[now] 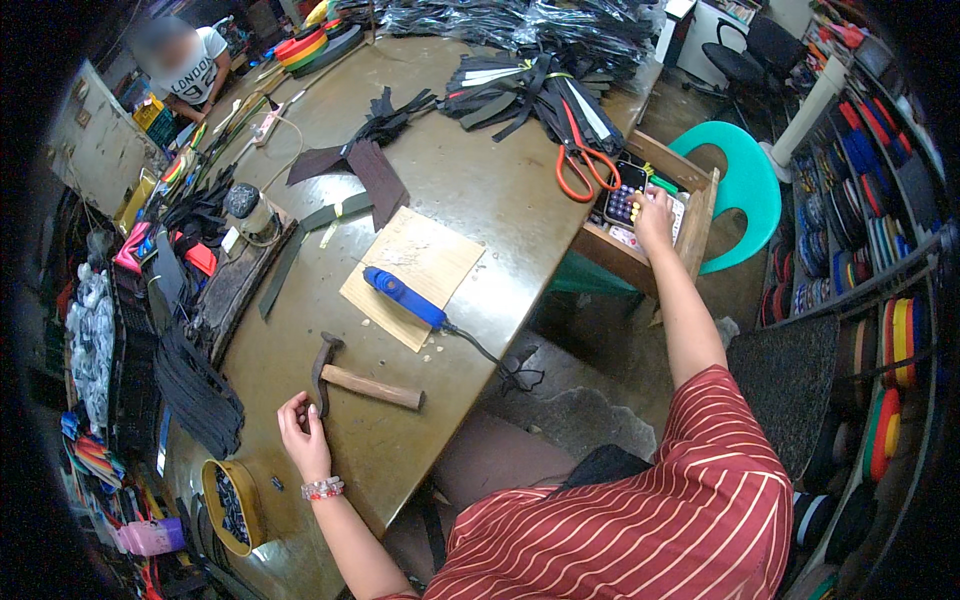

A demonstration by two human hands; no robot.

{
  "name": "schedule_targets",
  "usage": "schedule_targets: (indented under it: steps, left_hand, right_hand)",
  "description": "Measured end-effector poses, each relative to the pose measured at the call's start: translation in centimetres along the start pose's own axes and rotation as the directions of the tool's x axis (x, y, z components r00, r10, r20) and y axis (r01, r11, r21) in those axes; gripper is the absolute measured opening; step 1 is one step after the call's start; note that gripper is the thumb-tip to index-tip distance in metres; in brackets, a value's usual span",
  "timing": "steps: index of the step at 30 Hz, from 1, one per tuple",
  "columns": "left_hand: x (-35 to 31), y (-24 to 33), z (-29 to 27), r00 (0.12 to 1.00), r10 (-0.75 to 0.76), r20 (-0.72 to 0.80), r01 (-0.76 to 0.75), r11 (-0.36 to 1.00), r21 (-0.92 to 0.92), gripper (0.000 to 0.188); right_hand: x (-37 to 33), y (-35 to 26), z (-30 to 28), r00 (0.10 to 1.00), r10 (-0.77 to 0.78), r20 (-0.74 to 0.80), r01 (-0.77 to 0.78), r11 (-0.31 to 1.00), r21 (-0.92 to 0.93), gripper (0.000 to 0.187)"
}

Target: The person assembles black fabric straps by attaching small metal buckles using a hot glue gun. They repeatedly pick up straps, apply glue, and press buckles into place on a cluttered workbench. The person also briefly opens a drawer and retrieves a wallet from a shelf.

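Note:
My right hand [655,217] reaches into an open wooden drawer [628,255] at the right table edge. Its fingers are stretched over a dark keypad device [622,202] with round keys, a calculator or a phone, and touch its right side. Over on the table, my left hand [303,437] lies with loosely bent fingers and holds nothing. Close beside its fingertips is the head of a hammer [370,386] with a wooden handle. A blue corded tool [404,297] rests on a tan sheet [452,262] farther up.
Orange-handled scissors [578,160] lie by the drawer, near bundled dark straps [520,95]. A yellow tub [212,500] of small dark parts stands at the near left. A teal chair [755,190] is beyond the drawer. Another person [190,70] sits far left.

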State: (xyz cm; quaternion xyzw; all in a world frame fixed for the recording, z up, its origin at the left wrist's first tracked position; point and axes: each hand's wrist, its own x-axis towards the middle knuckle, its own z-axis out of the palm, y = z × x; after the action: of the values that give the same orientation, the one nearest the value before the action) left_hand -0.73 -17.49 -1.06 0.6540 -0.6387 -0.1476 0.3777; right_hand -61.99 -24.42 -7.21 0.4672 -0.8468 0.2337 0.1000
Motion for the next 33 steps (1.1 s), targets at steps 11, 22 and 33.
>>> schedule_targets:
  steps: [11,22,33]
  left_hand:
    - [0.0,-0.1,0.0,1.000,0.010,0.003,-0.010,1.000,-0.008,0.019]
    - [0.0,0.1,-0.1,1.000,0.005,0.007,-0.005,1.000,-0.018,0.019]
    - [0.0,0.2,-0.2,1.000,-0.001,0.011,0.001,1.000,0.015,0.019]
  right_hand:
    - [-0.1,-0.5,0.0,0.996,-0.031,0.083,0.034,0.999,-0.032,0.030]
    - [0.1,0.9,0.1,0.998,0.050,-0.042,-0.045,0.993,0.110,0.025]
    - [0.3,1.6,-0.4,0.965,0.259,0.042,-0.261,0.965,0.033,0.036]
